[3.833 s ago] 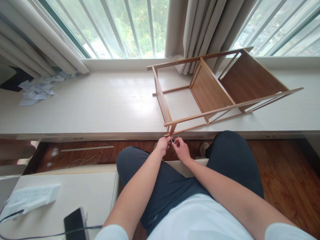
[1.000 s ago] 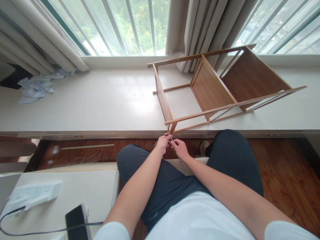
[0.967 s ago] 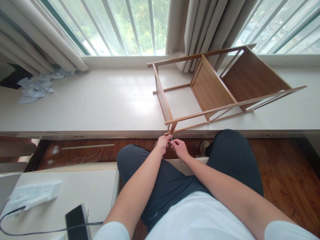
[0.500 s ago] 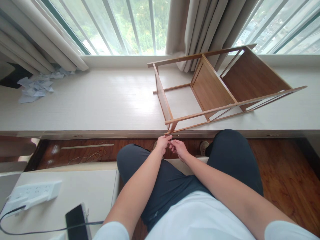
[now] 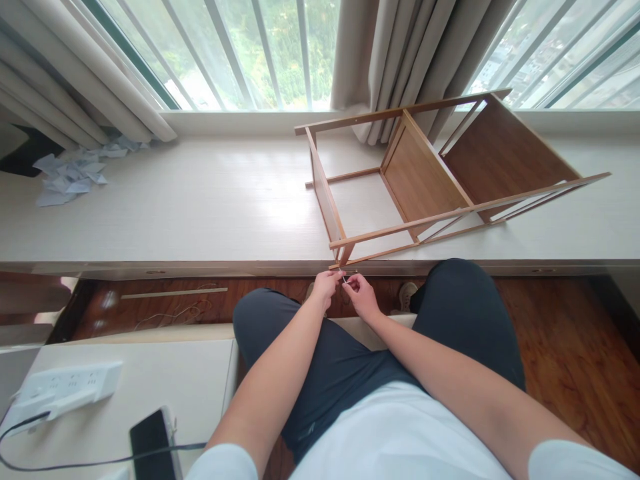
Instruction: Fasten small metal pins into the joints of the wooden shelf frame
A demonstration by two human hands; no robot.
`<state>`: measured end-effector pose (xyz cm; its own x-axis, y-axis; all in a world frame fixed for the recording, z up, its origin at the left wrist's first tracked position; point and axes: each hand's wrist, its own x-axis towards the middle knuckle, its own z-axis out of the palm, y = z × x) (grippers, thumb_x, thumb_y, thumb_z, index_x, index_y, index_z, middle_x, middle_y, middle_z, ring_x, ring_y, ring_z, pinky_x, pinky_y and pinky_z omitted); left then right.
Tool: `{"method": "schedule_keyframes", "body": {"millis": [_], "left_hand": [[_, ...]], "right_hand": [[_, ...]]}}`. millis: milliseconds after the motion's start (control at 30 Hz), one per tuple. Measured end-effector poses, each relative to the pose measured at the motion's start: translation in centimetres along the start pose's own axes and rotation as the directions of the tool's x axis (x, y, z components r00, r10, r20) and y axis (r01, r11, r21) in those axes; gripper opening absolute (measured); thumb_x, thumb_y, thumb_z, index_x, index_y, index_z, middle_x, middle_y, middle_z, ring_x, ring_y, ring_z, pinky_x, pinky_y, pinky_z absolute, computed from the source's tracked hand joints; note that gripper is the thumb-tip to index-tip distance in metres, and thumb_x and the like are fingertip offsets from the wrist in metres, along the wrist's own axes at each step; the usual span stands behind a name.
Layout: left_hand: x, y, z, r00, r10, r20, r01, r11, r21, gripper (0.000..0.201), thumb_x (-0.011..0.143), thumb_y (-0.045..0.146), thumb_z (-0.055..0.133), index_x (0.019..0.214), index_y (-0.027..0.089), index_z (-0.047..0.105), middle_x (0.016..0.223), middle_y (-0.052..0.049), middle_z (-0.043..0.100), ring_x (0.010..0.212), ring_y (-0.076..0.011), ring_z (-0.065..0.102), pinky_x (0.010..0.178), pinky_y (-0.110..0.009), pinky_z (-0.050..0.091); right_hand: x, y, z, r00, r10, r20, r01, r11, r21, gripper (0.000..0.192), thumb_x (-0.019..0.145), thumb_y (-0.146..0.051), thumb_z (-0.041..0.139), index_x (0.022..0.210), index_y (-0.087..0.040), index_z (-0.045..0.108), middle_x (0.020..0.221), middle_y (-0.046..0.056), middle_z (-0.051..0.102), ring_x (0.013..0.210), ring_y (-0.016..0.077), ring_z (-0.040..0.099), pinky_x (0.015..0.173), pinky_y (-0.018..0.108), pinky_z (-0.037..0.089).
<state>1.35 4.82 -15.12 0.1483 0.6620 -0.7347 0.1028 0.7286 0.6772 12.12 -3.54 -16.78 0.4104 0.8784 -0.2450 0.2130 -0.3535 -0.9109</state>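
Observation:
A brown wooden shelf frame [image 5: 425, 173] lies on its side on the white window ledge, and its near left corner pokes slightly over the front edge. Just below that corner, my right hand [image 5: 363, 297] is closed on a thin metal hex key [image 5: 345, 280], with thumb and fingers at its lower part. My left hand [image 5: 326, 287] is pinched at the upper end of the key, right beside the frame's corner. The fingers partly hide the key's tip and whatever it sits in.
Torn paper scraps [image 5: 73, 177] lie on the ledge [image 5: 225, 200] at the left. A white cabinet [image 5: 200, 380] beside my left leg carries a power strip [image 5: 70, 387], a phone [image 5: 155, 447] and a black cable. A pale strip [image 5: 175, 293] and thin cord lie on the wooden floor.
My right hand has turned and shifted slightly to the right and up, and more of the key shows between the hands. My left hand and the frame stay nearly in place.

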Motion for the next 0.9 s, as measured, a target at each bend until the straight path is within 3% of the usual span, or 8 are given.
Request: {"method": "schedule_keyframes", "body": {"millis": [333,900], "left_hand": [[0.27,-0.33,-0.04,1.000,-0.024,0.009,0.025,1.000,-0.019,0.028,0.067,0.039,0.083,0.083,0.017,0.078,0.084,-0.008,0.071,0.072,-0.0153,0.052,0.061,-0.026,0.031],[0.36,-0.27,-0.07,1.000,-0.017,0.008,0.017,1.000,-0.024,0.030,0.067,0.041,0.084,0.084,0.017,0.078,0.088,-0.009,0.072,0.075,-0.0164,0.053,0.061,-0.027,0.032]], "right_hand": [[-0.13,-0.31,-0.27,0.998,-0.062,0.005,0.062,0.974,-0.220,0.018,0.086,-0.042,0.059,0.094,-0.025,0.058,0.079,0.000,0.068,0.068,0.0189,0.061,0.068,0.029,0.044],[-0.01,-0.40,-0.77,0.997,-0.063,-0.036,0.047,0.937,-0.347,0.017,0.088,-0.042,0.064,0.091,-0.026,0.068,0.077,0.001,0.071,0.071,0.0200,0.062,0.065,0.029,0.040]]}}
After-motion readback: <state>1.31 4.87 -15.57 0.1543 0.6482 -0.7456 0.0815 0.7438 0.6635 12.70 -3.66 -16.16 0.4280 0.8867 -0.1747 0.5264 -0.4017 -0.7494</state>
